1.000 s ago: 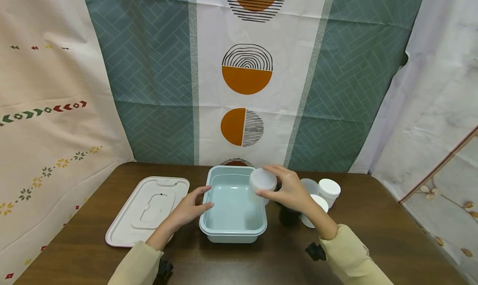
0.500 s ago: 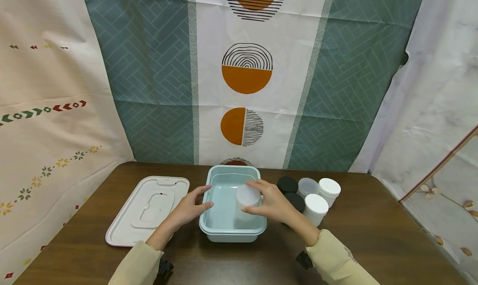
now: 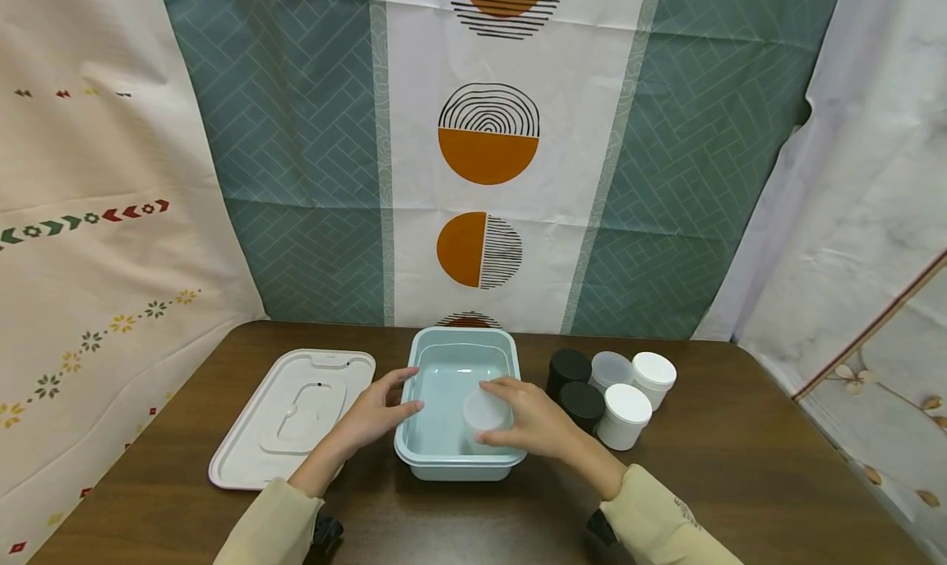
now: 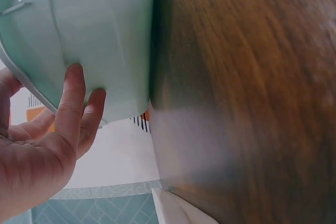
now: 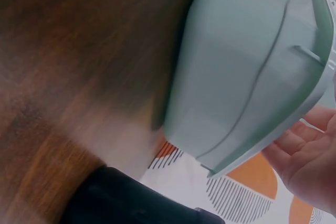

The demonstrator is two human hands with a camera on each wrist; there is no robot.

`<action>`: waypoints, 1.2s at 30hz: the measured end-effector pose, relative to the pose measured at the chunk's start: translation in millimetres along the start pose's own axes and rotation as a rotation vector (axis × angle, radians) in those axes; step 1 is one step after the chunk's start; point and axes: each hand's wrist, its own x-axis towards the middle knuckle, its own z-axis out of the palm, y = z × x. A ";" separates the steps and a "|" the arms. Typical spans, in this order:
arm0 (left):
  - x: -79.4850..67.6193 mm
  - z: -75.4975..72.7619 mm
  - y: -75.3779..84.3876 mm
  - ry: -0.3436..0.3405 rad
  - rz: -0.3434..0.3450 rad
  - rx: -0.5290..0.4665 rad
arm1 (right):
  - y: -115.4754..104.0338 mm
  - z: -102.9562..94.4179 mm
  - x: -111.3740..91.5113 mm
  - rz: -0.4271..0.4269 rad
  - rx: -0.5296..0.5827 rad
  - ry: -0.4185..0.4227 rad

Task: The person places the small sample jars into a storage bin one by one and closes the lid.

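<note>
A pale blue-green plastic bin stands mid-table. My left hand grips its left rim; in the left wrist view, fingertips touch the bin's outer wall. Inside the bin, toward its front right, is a translucent whitish round jar. My right hand holds this jar between thumb and fingers from its right side. The right wrist view shows the right hand beyond the bin rim, with the jar hidden by the wall.
Right of the bin stand two black jars, two white jars and a clear one, close together. A white lid lies left of the bin on the brown table. Patterned cloth hangs behind.
My right hand has carried the whitish jar from above the bin's right rim leftward and down into the bin. The left hand has stayed at the left rim.
</note>
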 end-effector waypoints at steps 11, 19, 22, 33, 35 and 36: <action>-1.3 -0.4 0.4 -0.005 0.001 -0.015 | -0.9 4.5 -2.7 -0.016 -0.093 -0.014; -0.3 0.5 0.1 -0.011 -0.006 -0.012 | -1.4 -1.2 -5.0 -0.008 -0.166 -0.054; 0.4 0.3 0.7 -0.012 -0.009 -0.006 | -0.2 -5.0 -5.6 -0.012 -0.141 -0.074; 0.6 -1.6 1.8 -0.027 -0.017 -0.003 | 15.0 -31.6 -11.1 -0.006 0.045 0.027; 0.1 -2.3 1.8 -0.029 -0.020 -0.006 | 20.0 -39.2 -14.5 0.030 0.067 0.049; -0.1 -2.6 1.7 -0.030 -0.021 -0.008 | 22.9 -42.9 -16.7 0.055 0.079 0.056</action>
